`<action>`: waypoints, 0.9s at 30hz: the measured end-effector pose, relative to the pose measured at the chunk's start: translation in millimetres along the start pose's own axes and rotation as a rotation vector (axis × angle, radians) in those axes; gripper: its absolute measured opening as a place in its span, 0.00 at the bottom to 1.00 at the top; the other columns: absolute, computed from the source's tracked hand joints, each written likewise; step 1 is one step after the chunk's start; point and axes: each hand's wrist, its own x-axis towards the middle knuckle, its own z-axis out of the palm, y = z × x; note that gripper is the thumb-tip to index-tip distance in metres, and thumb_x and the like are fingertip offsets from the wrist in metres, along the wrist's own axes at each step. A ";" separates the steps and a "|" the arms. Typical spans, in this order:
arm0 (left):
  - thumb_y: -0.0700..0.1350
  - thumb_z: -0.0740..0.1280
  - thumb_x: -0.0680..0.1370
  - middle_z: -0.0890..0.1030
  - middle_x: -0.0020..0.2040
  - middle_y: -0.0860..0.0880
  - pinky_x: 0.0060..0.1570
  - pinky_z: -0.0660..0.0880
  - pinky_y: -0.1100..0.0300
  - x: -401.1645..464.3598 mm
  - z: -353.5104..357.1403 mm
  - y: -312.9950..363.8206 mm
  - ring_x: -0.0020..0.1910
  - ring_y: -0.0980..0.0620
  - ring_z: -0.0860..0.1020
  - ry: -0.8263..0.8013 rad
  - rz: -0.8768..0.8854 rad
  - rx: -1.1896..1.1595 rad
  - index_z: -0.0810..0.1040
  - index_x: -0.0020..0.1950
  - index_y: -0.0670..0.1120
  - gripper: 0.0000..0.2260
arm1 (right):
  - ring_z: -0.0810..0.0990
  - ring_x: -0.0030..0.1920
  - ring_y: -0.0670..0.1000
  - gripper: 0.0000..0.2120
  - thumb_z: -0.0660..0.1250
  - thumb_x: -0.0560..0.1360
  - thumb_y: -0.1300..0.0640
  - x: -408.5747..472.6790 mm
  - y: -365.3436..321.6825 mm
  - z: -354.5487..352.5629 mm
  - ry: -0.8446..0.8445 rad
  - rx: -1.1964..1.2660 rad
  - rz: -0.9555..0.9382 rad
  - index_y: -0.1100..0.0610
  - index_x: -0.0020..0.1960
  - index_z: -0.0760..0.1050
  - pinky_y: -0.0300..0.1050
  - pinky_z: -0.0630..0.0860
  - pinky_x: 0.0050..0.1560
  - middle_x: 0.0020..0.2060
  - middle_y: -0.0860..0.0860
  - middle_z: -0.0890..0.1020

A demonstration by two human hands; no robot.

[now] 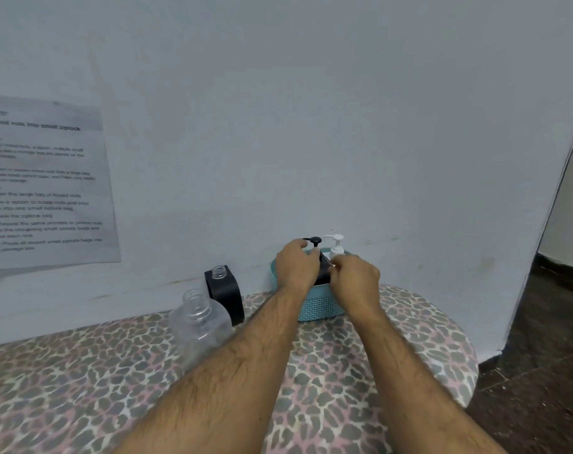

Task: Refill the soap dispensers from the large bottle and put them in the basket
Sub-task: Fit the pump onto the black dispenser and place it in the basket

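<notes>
A teal perforated basket (318, 308) stands at the back of the table by the wall. Inside it is a black soap dispenser (323, 271) with a black pump head (314, 240); both my hands grip it. My left hand (295, 265) wraps its left side below the pump. My right hand (355, 280) pinches its right side. A white pump dispenser (337, 247) stands in the basket behind them. A large clear bottle (200, 326) with no cap stands left of my arms. Behind it is a black dispenser (224, 293) with an open clear neck.
A leopard-print cloth covers the round table (426, 339), whose edge curves off on the right above dark floor (541, 371). A printed sheet (46, 181) hangs on the wall at left. The wall runs right behind the basket.
</notes>
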 end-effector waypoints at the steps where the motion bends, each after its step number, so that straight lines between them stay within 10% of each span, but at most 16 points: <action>1: 0.47 0.65 0.80 0.78 0.67 0.46 0.65 0.69 0.57 -4.6 -6.1 4.8 0.66 0.49 0.75 0.007 0.028 -0.013 0.76 0.69 0.43 0.18 | 0.80 0.44 0.53 0.08 0.64 0.77 0.59 -3.3 -2.0 -4.5 0.003 0.082 0.000 0.54 0.45 0.81 0.50 0.74 0.51 0.39 0.48 0.81; 15: 0.50 0.68 0.79 0.81 0.61 0.50 0.63 0.73 0.58 -35.9 -160.1 47.0 0.60 0.54 0.78 0.002 0.316 -0.123 0.78 0.66 0.45 0.17 | 0.81 0.43 0.43 0.05 0.69 0.75 0.55 -34.2 -110.9 -47.0 -0.045 0.714 -0.108 0.54 0.45 0.83 0.41 0.77 0.47 0.40 0.43 0.84; 27: 0.48 0.69 0.79 0.79 0.62 0.45 0.59 0.78 0.49 -7.2 -219.2 -100.1 0.59 0.47 0.79 0.018 -0.063 -0.285 0.76 0.66 0.44 0.17 | 0.83 0.50 0.54 0.07 0.74 0.73 0.57 -42.8 -135.7 16.2 -0.322 0.894 0.118 0.55 0.51 0.79 0.45 0.77 0.36 0.46 0.52 0.83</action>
